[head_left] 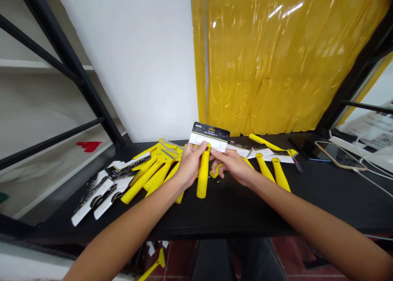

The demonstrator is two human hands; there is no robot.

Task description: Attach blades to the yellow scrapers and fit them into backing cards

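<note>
Scraper [202, 176] at middle of table, yellow handle pointing down toward the body, head hidden by printed card [215, 130]. Left hand [190, 164] closed on card beside handle top, thumb on white part. Right hand [236, 164] narrow, thumb and finger pinching low on card by handle, other fingers loosely curled. Contact between handle end and table: cannot tell. Likely trouble, by guess: card creasing or ripping at lower edge from both thumbs pressing near handle; card sitting crooked from uneven push; nicked finger from a blade behind card; pile of scrapers [143, 184] just left sliding after a forearm knock; loose cards [101, 203] farther left slipping off from a brush of the arm. Black table [245, 215], crowded. More yellow handles [281, 174] and cards at right, small red-dark tool [298, 166] beside, too small to name. Phone [340, 155], dark tablet [308, 146] and white cables [373, 186] at far right. White panel [138, 68] and yellow plastic sheet [276, 68] behind, black frame bars [58, 43] both sides. Red floor tiles [181, 260] below, yellow tool [155, 266] down there too.
</note>
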